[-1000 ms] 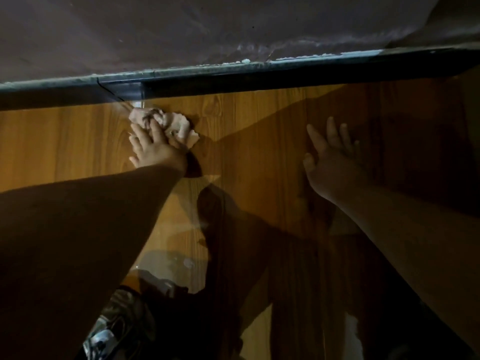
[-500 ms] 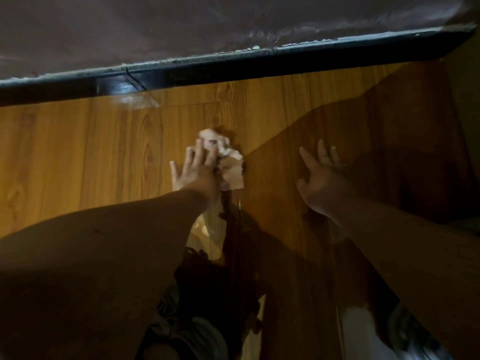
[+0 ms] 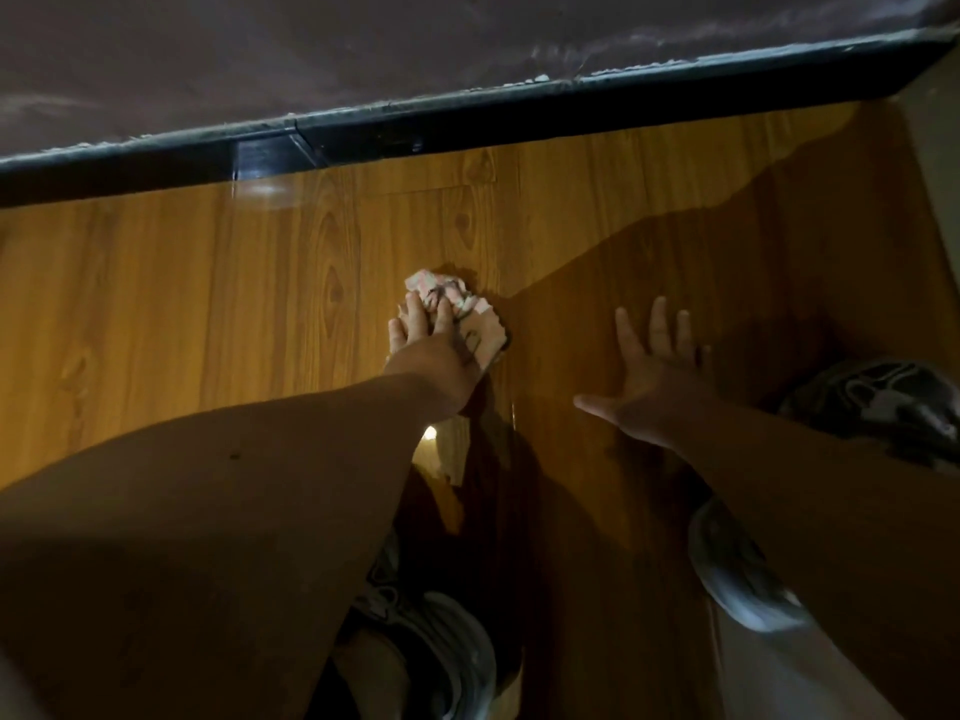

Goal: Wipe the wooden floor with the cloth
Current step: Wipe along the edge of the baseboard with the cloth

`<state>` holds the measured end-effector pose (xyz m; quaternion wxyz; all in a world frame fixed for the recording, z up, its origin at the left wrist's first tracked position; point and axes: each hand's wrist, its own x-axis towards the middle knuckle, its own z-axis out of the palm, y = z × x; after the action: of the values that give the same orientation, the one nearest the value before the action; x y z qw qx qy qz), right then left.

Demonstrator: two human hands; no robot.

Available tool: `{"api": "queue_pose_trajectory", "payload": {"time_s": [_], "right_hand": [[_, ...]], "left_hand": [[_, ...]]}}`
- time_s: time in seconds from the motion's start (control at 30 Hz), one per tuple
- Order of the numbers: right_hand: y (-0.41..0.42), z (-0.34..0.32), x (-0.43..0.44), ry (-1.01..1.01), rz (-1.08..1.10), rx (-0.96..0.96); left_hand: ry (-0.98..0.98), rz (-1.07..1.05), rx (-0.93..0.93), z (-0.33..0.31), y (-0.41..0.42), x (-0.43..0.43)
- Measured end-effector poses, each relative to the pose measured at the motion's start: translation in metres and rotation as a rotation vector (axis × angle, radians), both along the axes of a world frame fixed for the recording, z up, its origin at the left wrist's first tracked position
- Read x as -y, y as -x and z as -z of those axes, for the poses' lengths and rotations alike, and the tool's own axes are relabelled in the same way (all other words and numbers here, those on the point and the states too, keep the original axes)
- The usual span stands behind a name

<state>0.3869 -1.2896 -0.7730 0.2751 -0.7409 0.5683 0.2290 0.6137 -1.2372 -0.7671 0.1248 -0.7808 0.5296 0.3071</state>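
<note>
L hand (image 3: 431, 350) isn't clenched: fingers lie fairly straight on top of the crumpled cloth (image 3: 470, 311), pressing it down on the wooden floor (image 3: 208, 304); thumb not visible. R hand (image 3: 654, 376) holds nothing, palm flat on the boards w/ fingers spread, at 3 o'clock from the cloth and apart from it, prob. bracing body weight.

Just changed: the cloth has come off the dark skirting (image 3: 467, 132) and been dragged back toward the person, so a bare strip of floor now shows at 12 o'clock btwn cloth and skirting. Reads as a pull stroke of the wipe, edge strip covered, mid boards now under the cloth. Boards at 9 o'clock look untouched so far, but can't tell for sure.

Vs 1 s ago: cloth was touching the skirting, well up at 11 o'clock. Vs 0.5 s ago: already pulled clear, now a bit further out and sitting at the shadow edge. R hand has stayed planted throughout, thumb now splayed wider toward 9 o'clock. Shoe (image 3: 441, 657) shows at 6 o'clock.
</note>
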Motion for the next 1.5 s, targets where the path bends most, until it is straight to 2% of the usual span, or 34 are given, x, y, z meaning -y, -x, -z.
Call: {"api": "queue_pose_trajectory", "payload": {"time_s": [0.1,0.23,0.37,0.43,0.5,0.57,0.63,0.7,0.8,0.97,1.1,1.17,1.27,1.33,1.37,1.43,1.5], "right_hand": [[-0.001,0.005,-0.002,0.023,0.007,0.029],[0.015,0.010,-0.019,0.028,-0.031,0.056],[0.021,0.004,-0.031,-0.035,0.041,0.109],[0.020,-0.002,-0.035,-0.106,0.093,0.129],[0.025,-0.007,-0.039,-0.132,0.055,0.117],[0.034,-0.006,-0.047,-0.098,-0.027,0.106],[0.037,0.004,-0.055,0.000,-0.053,0.098],[0.032,0.017,-0.063,0.098,-0.033,0.092],[0.019,0.023,-0.073,0.185,0.028,0.078],[-0.028,0.025,-0.055,0.197,0.000,0.063],[-0.072,0.022,-0.037,0.177,0.071,0.096],[-0.083,0.022,-0.030,0.183,0.065,0.119],[-0.086,0.023,-0.016,0.197,0.114,0.099],[-0.082,0.023,-0.010,0.188,0.151,0.082],[-0.079,0.024,-0.009,0.189,0.143,0.069],[-0.075,0.025,-0.007,0.192,0.122,0.053],[-0.075,0.028,-0.010,0.208,0.142,0.054]], "left_hand": [[-0.040,0.155,0.115,0.005,0.007,-0.005],[-0.049,0.115,0.107,0.005,0.040,-0.017],[-0.112,0.491,-0.025,-0.006,0.075,-0.035],[-0.123,0.612,0.024,-0.006,0.075,-0.051],[-0.109,0.651,0.100,-0.005,0.059,-0.073],[-0.109,0.535,0.097,-0.001,0.036,-0.094],[-0.005,0.378,0.078,0.006,0.014,-0.099],[0.121,0.248,0.061,0.019,-0.007,-0.095],[0.127,0.090,0.070,0.020,-0.035,-0.086],[0.098,-0.106,0.094,0.019,-0.088,-0.062],[0.134,-0.318,0.096,0.019,-0.082,-0.052],[0.194,-0.185,0.061,0.023,-0.061,-0.046],[0.249,0.414,-0.079,0.029,-0.035,-0.030],[0.235,0.764,-0.068,0.030,-0.049,-0.009],[0.249,0.853,-0.025,0.031,-0.064,0.001],[0.262,0.775,0.022,0.032,-0.104,0.016],[0.240,0.407,0.075,0.028,-0.146,0.017]]}}
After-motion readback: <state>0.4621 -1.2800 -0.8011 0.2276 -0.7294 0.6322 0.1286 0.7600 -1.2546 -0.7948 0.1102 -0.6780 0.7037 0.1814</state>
